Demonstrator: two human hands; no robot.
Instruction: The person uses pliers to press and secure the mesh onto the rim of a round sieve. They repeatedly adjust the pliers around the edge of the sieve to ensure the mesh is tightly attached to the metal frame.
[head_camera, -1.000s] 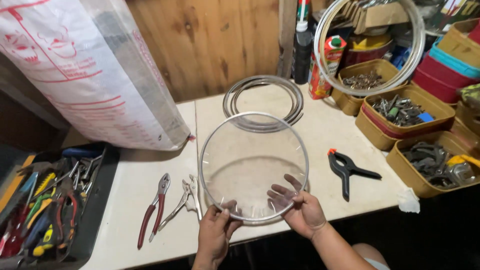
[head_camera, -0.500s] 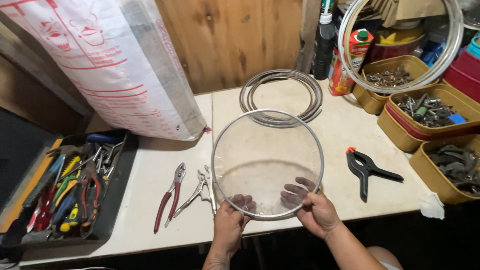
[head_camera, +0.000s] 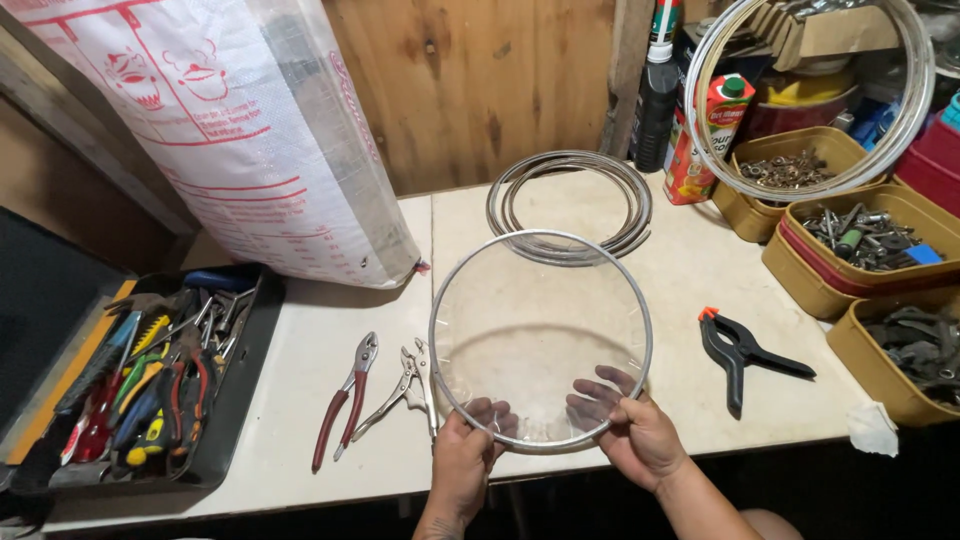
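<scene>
Left hand and right hand each grip the near rim of a round metal hoop covered with clear film, held just above the surface. Film appears fitted (edge finish unclear); spare hoops lie behind, pliers untouched.

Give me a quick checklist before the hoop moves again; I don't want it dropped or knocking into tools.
1. Both hands on the mesh hoop: ok. The left hand and the right hand grip its near rim.
2. Fingers behind the mesh: ok, they show through it.
3. Mesh whole: cannot tell; it is too sheer to see tears.
4. Bench under the hoop: not ok. The locking pliers lie partly under its left edge, and the coiled wire rings touch or overlap its far edge.
5. Black clamp: ok, lying apart to the right.
6. Red-handled pliers: ok, lying apart to the left.
</scene>
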